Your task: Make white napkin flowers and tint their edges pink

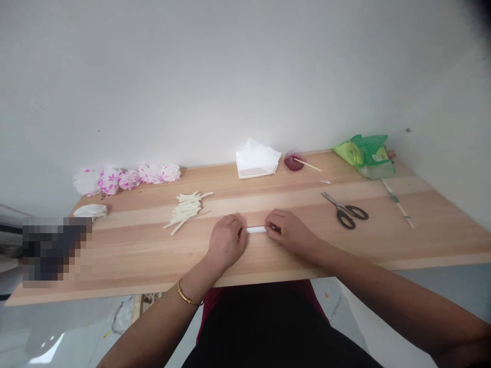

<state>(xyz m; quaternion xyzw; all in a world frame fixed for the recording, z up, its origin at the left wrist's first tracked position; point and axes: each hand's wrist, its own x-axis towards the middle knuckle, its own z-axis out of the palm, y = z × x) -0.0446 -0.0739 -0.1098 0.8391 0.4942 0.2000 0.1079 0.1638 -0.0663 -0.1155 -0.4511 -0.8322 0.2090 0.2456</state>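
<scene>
A narrow folded strip of white paper (255,230), perhaps tissue, lies low over the table between my two hands. My left hand (229,237), a gold bangle at its wrist, pinches the strip's left end. At the right end, my right hand (286,230) has its thumb and fingers closed on it. Both ends of the strip are hidden under my fingers. Left of my left hand lies a loose pile of cream-coloured sticks (187,207). Scissors (345,209) with dark handles rest to the right of my right hand, blades pointing away.
Along the wall stand a stack of white tissues (258,162), a small dark-red pot (293,161) with a stick, and a green plastic bag (366,156). White-and-pink ruffled paper flowers (126,179) lie at the back left. A green-banded stick (399,204) lies right on the wooden table (146,255).
</scene>
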